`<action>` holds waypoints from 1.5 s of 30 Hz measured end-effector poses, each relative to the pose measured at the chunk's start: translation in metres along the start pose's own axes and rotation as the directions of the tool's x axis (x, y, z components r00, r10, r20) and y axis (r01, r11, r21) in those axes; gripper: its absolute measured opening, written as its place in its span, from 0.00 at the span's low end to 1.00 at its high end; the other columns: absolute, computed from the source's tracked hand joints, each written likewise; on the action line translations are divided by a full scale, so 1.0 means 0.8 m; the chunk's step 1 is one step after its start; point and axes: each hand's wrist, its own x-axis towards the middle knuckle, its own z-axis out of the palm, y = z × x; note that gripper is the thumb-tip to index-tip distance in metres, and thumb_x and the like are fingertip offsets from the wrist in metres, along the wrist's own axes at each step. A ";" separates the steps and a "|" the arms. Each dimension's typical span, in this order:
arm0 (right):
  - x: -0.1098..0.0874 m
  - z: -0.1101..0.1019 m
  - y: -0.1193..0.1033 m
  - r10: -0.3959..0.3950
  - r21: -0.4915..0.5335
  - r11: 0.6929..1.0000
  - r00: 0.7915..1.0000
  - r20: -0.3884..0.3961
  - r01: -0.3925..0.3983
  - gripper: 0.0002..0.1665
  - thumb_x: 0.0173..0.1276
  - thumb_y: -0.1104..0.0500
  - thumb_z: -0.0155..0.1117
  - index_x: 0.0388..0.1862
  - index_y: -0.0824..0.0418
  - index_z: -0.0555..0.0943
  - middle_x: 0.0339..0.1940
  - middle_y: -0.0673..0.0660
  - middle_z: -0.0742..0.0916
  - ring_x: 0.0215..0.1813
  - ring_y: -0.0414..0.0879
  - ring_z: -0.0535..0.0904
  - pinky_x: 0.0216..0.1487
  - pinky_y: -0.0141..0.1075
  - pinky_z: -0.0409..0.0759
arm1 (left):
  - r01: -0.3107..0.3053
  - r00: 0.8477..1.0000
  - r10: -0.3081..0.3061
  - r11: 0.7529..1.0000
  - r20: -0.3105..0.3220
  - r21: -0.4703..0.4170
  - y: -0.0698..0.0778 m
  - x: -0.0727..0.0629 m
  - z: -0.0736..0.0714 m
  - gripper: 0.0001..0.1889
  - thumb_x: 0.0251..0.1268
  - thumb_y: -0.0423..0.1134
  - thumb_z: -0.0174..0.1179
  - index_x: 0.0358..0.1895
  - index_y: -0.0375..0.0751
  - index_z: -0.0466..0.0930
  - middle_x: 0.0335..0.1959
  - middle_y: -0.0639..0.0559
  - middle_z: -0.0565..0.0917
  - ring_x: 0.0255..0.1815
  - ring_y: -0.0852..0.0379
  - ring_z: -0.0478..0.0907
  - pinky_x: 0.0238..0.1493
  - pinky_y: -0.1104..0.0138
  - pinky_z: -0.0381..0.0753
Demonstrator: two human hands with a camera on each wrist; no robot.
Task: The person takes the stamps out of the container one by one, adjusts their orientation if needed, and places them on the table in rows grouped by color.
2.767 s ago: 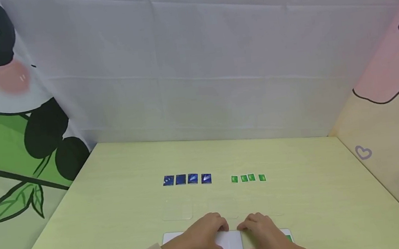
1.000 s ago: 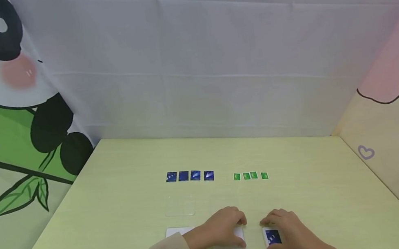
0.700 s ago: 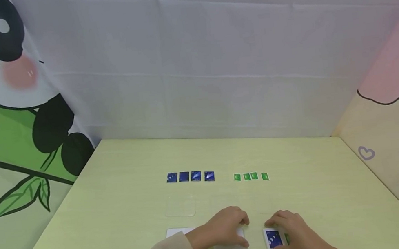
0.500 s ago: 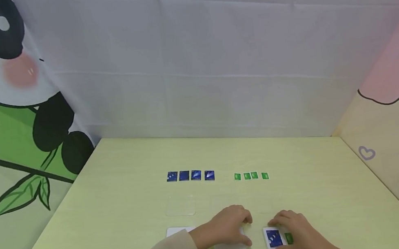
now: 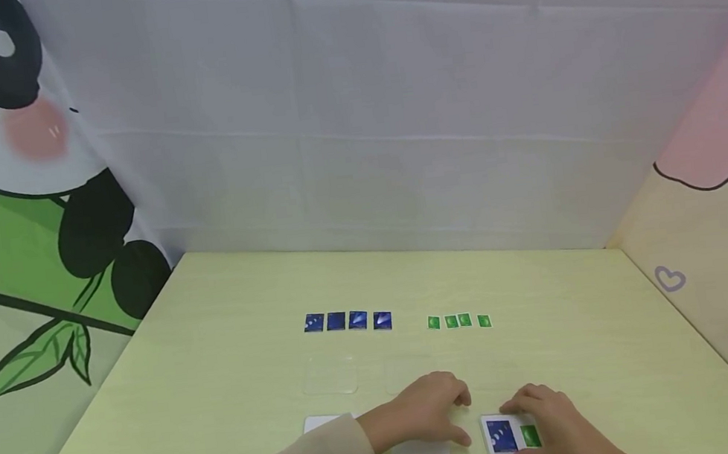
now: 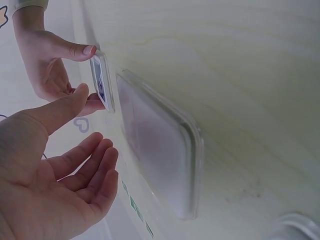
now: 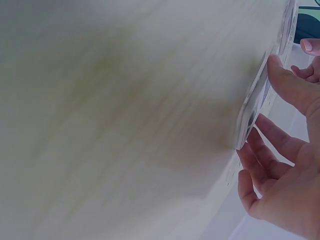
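My right hand (image 5: 555,426) pinches a white rounded tile (image 5: 520,446) at the right front of the table, thumb on its near edge and fingers on its far edge. The tile bears a blue picture (image 5: 501,436) and a smaller green one (image 5: 530,436). To the left of it, my left hand (image 5: 428,408) hovers with thumb and fingers spread and loosely curved, holding nothing. A blank white tile (image 6: 155,145) in a clear rim lies apart from those fingers in the left wrist view. Another white piece (image 5: 319,421) is mostly hidden behind the left forearm.
Farther back lie a row of several small blue pictures (image 5: 357,320) and a row of several small green ones (image 5: 464,320). Clear rounded squares (image 5: 329,377) sit between these rows and my hands. Fabric (image 5: 350,109) walls off the table's back.
My left hand has drawn off the blank white tile toward the right. My right hand has slid rightward along the picture tile, uncovering its blue and then its green picture.
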 end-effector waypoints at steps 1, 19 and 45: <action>0.000 0.000 0.000 0.000 -0.007 1.000 1.000 -0.005 0.000 0.34 0.39 0.39 0.80 0.47 0.47 0.82 0.45 0.42 0.81 0.45 0.39 0.72 0.50 0.44 0.74 | -0.001 1.000 0.001 1.000 0.001 -0.001 0.001 0.000 0.000 0.21 0.48 0.49 0.73 0.46 0.47 0.81 0.37 0.59 0.80 0.36 0.69 0.71 0.45 0.77 0.73; -0.006 -0.003 0.014 0.026 0.029 0.999 0.999 -0.019 -0.026 0.36 0.37 0.33 0.77 0.46 0.46 0.82 0.45 0.43 0.81 0.47 0.39 0.73 0.52 0.47 0.76 | -0.029 0.999 0.029 1.000 0.014 -0.005 0.008 0.020 0.006 0.21 0.50 0.50 0.72 0.46 0.46 0.82 0.36 0.59 0.80 0.35 0.69 0.70 0.43 0.77 0.73; -0.010 0.002 0.038 -0.085 -0.053 0.995 0.992 -0.093 0.080 0.37 0.41 0.26 0.70 0.46 0.46 0.81 0.44 0.38 0.81 0.48 0.38 0.75 0.54 0.44 0.77 | -0.018 0.999 0.018 1.000 0.043 -0.008 0.026 0.036 0.011 0.19 0.49 0.48 0.73 0.44 0.46 0.82 0.33 0.60 0.78 0.32 0.70 0.67 0.39 0.79 0.71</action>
